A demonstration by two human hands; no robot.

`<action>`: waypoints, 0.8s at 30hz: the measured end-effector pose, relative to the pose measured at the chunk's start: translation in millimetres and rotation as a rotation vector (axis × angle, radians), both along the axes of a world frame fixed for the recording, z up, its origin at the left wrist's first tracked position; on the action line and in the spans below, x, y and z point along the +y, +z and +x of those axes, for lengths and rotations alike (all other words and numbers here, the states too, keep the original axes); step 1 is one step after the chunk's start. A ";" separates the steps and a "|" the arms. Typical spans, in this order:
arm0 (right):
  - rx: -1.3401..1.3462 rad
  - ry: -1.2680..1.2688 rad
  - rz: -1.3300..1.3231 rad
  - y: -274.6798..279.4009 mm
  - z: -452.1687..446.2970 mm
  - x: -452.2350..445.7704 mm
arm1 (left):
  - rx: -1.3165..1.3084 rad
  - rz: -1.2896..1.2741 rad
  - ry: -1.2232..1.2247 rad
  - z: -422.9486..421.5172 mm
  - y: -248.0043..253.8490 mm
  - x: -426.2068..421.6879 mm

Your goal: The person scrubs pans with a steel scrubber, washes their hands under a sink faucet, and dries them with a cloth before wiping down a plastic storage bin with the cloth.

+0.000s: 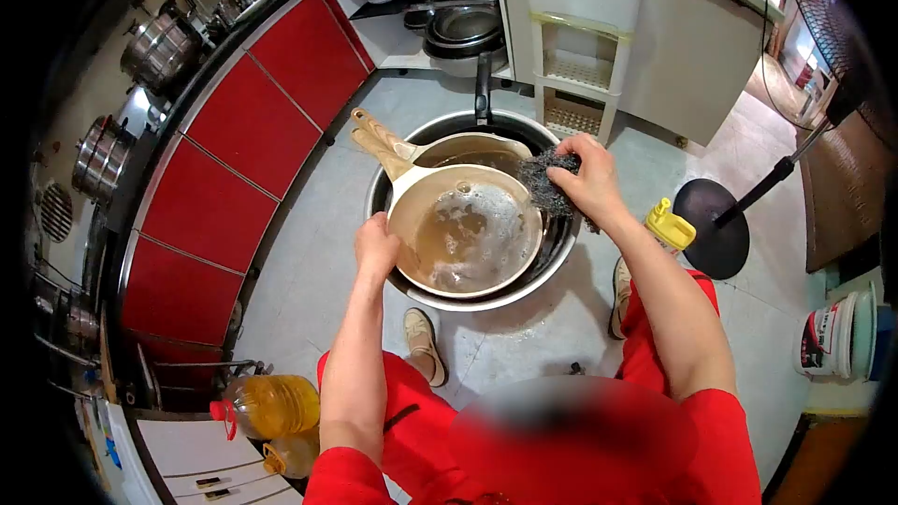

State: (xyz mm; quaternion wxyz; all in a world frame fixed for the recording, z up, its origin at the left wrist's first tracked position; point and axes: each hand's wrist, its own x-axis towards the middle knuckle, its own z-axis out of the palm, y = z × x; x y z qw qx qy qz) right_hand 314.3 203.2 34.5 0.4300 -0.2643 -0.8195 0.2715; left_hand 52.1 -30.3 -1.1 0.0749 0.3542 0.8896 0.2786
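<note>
Scourer [543,187] in right fingers [582,151], pan [423,198] apparently in left fingers [379,224]

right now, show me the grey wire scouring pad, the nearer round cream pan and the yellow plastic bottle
Grey wire scouring pad [541,181], head view, middle of its mesh.
Nearer round cream pan [412,209], head view, inner wall at left.
Yellow plastic bottle [668,223], head view, upper part.

Basin [496,304] down on the floor [304,252], front pan [404,222] and rear pan [510,143] overlapping above it (both handles [379,151] stretch left, cupboard side [196,224]!). Rack [582,84] behind; over right, bottle [670,224], then fan [708,234]; jugs [281,407] sit nearer, left.
</note>
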 end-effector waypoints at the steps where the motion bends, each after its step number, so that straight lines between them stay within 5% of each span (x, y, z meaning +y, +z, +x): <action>1: -0.021 -0.006 0.000 0.4 -0.1 0.1 | 0.031 -0.002 0.018 -0.5 0.7 0.6; 15: -0.061 -0.040 -0.013 8.8 9.6 5.5 | 0.271 0.128 -0.155 -22.7 32.7 62.1; 24: -0.310 -0.063 0.243 9.9 13.6 9.5 | 0.368 0.103 -0.234 -33.7 30.2 83.6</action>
